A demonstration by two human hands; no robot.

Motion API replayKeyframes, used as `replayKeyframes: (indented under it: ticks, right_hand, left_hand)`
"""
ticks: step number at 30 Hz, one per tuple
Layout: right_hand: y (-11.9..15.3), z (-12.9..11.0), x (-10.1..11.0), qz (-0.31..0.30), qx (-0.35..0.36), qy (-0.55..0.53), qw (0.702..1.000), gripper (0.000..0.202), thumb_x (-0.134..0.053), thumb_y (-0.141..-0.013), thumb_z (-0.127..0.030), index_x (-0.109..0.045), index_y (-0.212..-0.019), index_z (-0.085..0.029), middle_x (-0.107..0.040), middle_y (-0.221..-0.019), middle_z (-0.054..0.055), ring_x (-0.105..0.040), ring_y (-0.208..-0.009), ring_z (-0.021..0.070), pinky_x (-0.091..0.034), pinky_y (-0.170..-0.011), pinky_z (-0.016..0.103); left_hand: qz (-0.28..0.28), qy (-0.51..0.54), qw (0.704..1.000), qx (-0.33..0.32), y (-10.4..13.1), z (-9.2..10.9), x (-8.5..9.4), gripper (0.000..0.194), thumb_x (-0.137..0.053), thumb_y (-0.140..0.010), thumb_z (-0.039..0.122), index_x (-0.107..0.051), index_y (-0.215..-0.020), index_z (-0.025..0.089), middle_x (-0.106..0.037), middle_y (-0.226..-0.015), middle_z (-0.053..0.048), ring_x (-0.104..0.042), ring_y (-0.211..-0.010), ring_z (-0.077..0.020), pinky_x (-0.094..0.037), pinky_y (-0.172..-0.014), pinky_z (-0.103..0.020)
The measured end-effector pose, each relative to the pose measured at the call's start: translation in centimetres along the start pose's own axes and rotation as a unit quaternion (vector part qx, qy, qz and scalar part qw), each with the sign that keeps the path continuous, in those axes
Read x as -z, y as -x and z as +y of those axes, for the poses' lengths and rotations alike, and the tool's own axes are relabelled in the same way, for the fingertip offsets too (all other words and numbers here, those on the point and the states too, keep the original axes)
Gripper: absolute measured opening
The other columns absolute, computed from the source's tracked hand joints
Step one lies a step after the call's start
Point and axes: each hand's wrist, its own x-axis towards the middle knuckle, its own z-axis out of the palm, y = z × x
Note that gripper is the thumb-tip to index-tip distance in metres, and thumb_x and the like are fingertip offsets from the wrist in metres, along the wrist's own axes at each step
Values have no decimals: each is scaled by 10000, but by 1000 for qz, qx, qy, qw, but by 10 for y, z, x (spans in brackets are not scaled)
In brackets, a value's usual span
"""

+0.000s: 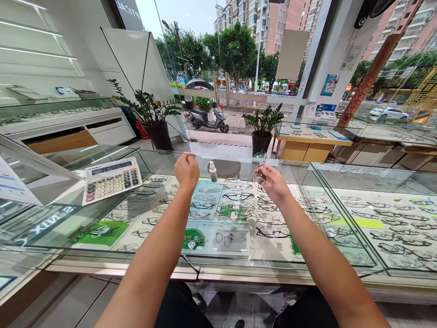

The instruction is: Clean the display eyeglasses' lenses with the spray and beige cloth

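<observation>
**Glasses (259, 159) on end in the right hand (275, 183), well apart from the left hand (187, 171)**

Held up over the far part of the glass counter (239, 272), beyond most of the display frames (238, 196) and to the right of a spray bottle (213, 173). Gripped around the middle between right thumb and fingers, with one lens above the fingertips and the other below. Nearest by far to the right hand, directly at the fingertips. From the left hand, off to the right at much the same height in view, across a gap occupied by the upright bottle, closer to the left knuckles. Curled closed on the left side, with no telling whether around anything small.

Turned with the long axis, lens to lens, close to vertical in view. Impossible to read the facing of the lenses or the direction of the temples, given thin rims, clear lenses and covering fingers.
</observation>
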Motion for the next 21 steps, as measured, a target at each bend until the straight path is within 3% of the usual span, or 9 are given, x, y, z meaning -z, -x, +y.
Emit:
replayKeyframes:
  ticks: [2, 5, 9, 12, 14, 17, 21]
  right_hand:
    - [-1, 1, 1, 1, 0, -2, 1000, 471, -1072, -584, -474, -749, -806, -214, -779, -927, 25, -642, -851, 133, -494, -691, 240]
    - [-1, 2, 2, 2, 1, -2, 1000, 451, -1065, -600, -462, -750, -808, -214, -784, -931, 31, -643, -846, 139, -492, -691, 252]
    - [-1, 3, 2, 2, 4, -1, 1000, 438, -1058, -614, -457, -754, -811, -212, -785, -934, 38, -647, -846, 140, -495, -691, 255]
    - [-1, 2, 2, 2, 6, 0, 1000, 435, -1059, -609, -463, -758, -802, -215, -784, -930, 37, -647, -843, 142, -495, -679, 252]
    - [-1, 2, 2, 1, 7, 2, 1000, 439, -1063, -599, -470, -763, -797, -219, -783, -927, 33, -647, -842, 140, -495, -672, 245]
    - [-2, 2, 2, 1, 11, 5, 1000, 434, -1062, -600, -478, -763, -791, -229, -785, -921, 29, -646, -835, 144, -499, -664, 247]
    - [-2, 2, 2, 0, 15, 10, 1000, 434, -1058, -604, -488, -755, -787, -237, -788, -913, 30, -645, -814, 153, -505, -657, 262]
  left_hand:
    - [32, 14, 999, -14, 0, 3, 1, 413, -352, -1018, 205, -702, -1236, 170, -770, -1150, -138, -700, -1110, -296, -504, -953, -383]
    - [71, 68, 993, -66, 3, 8, 1, 424, -354, -1022, 150, -620, -1351, 141, -770, -1178, -135, -713, -1129, -259, -518, -1016, -352]
    - [117, 158, 970, -146, 9, 18, 1, 356, -402, -1098, 211, -547, -1414, 137, -756, -1327, -174, -720, -1251, -243, -541, -1073, -341]
    - [132, 172, 960, -178, 12, 27, 3, 321, -412, -1133, 283, -627, -1344, 171, -745, -1380, -151, -712, -1293, -245, -546, -1115, -361]
    - [152, 167, 953, -204, 13, 32, 3, 316, -444, -1124, 295, -709, -1255, 184, -742, -1325, -139, -700, -1277, -257, -538, -1136, -386]
    - [170, 170, 944, -225, 17, 36, 2, 320, -525, -1097, 343, -787, -1207, 197, -694, -1163, -137, -694, -1121, -260, -566, -1033, -385]
    - [125, 159, 954, -221, 27, 45, 3, 416, -486, -1119, 463, -794, -1214, 200, -679, -1007, -106, -669, -978, -250, -554, -942, -373]
